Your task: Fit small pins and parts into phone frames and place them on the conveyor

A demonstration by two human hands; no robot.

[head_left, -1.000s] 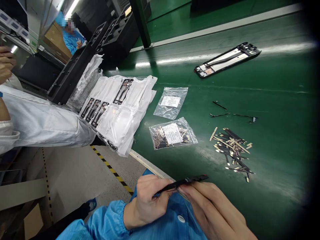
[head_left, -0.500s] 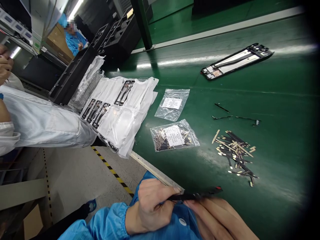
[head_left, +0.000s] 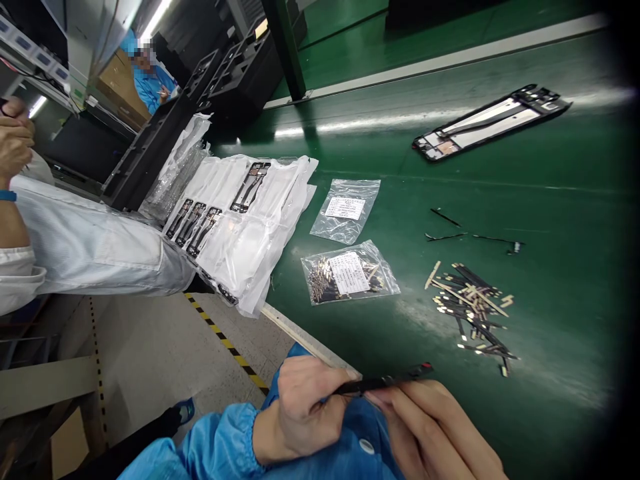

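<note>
Pinching a slim black component strip (head_left: pixel 385 382) between both hands over the near edge of the green-matted counter (head_left: pixel 550 320). Left hand (head_left: pixel 300 412) grasps the strip with thumb and fingertips; right hand (head_left: pixel 433 427) grasps it too, its fingers (head_left: pixel 400 400) beneath the strip towards the red-marked end. Blue smock (head_left: pixel 365 447) lies directly below. Nearest on the mat: a loose pile of black-and-gold strips (head_left: pixel 473 310), with thin black strips (head_left: pixel 473 230) beyond. Left of these, a labelled zip bag of similar parts (head_left: pixel 350 272) and a second labelled bag (head_left: pixel 345 211). Farther off, a black phone frame (head_left: pixel 490 123) lies on the mat; four frames (head_left: pixel 213 213) rest on a white plastic sheet (head_left: pixel 260 260). Co-worker's hand (head_left: pixel 14 143) at far left.
</note>
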